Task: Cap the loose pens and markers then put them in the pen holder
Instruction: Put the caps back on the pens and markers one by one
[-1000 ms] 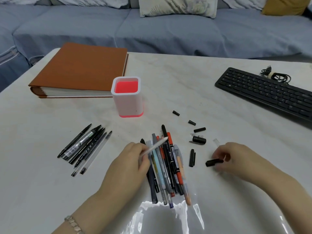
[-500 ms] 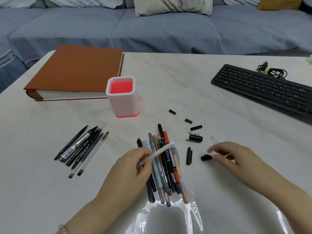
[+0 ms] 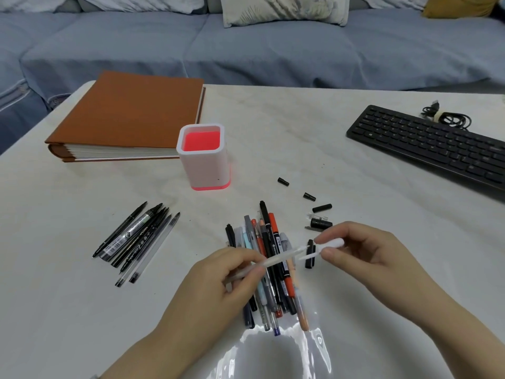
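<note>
My left hand (image 3: 224, 280) grips a clear pen (image 3: 281, 257) over a pile of pens and markers (image 3: 269, 269), its tip pointing right. My right hand (image 3: 363, 253) pinches a clear cap (image 3: 332, 244) just right of that tip, a small gap between them. The white pen holder (image 3: 203, 157), red inside, stands empty behind the pile. A second bunch of black and clear pens (image 3: 136, 242) lies to the left. Several loose black caps (image 3: 318, 214) lie right of the pile.
A brown binder (image 3: 128, 119) lies at the back left, touching the holder's left side. A black keyboard (image 3: 426, 146) with a coiled cable (image 3: 448, 117) is at the back right. A blue sofa runs behind the table. Glare marks the table's near edge.
My right hand left the black cap on the table, took up the clear cap and rose toward the pen tip. My left hand lifted the clear pen slightly.
</note>
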